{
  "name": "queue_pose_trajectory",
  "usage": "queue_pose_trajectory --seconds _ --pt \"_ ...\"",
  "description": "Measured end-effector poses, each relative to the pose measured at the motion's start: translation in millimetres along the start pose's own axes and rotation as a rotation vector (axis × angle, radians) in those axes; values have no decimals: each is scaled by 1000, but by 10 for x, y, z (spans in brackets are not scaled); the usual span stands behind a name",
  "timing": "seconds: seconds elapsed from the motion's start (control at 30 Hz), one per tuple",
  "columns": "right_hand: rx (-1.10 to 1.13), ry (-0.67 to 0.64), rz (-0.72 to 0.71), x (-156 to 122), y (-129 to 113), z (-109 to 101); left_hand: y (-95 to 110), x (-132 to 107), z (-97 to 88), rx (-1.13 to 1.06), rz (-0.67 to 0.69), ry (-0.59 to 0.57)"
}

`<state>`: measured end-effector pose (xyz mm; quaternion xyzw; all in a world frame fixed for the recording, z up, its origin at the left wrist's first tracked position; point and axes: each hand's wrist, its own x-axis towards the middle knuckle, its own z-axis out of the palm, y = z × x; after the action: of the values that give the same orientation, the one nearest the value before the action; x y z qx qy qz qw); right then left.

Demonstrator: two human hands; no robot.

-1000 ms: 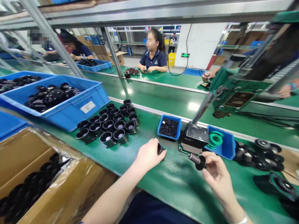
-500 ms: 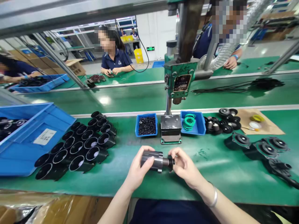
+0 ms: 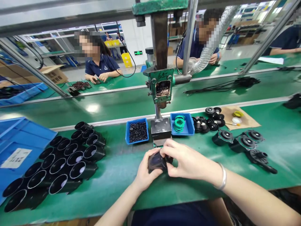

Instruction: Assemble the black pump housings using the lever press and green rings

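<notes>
Both my hands meet just above the green bench, in front of the press base [image 3: 161, 128]. My left hand [image 3: 147, 171] is closed round a black cylindrical housing [image 3: 155, 162] from below and the left. My right hand [image 3: 185, 160] grips the same housing from the right, fingers curled over its end. A small part between the fingers is hidden. A silver bracelet sits on my right wrist.
Rows of open black housings [image 3: 61, 163] lie at the left beside a blue crate [image 3: 16, 150]. Small blue bins hold black rings [image 3: 137, 131] and green rings [image 3: 180, 123]. Assembled black parts [image 3: 242, 142] lie right. The green press [image 3: 161, 81] stands ahead. Other people work across the belt.
The view swung right and centred on the press. My hands came together on the black housing and drew closer to the press base; my right hand now covers the housing's end.
</notes>
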<state>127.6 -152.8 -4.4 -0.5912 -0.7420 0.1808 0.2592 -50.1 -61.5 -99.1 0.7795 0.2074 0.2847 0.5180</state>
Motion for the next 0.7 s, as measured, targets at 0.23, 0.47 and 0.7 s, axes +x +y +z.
queue_pose_trajectory --seconds 0.23,0.47,0.7 --pt "-478 -238 -72 246 27 56 -143 24 71 152 -113 -160" --pt "-353 -139 -342 626 -49 424 77 306 539 333 -181 58" --pt "95 -54 -103 427 127 397 12 171 332 211 -181 -44"
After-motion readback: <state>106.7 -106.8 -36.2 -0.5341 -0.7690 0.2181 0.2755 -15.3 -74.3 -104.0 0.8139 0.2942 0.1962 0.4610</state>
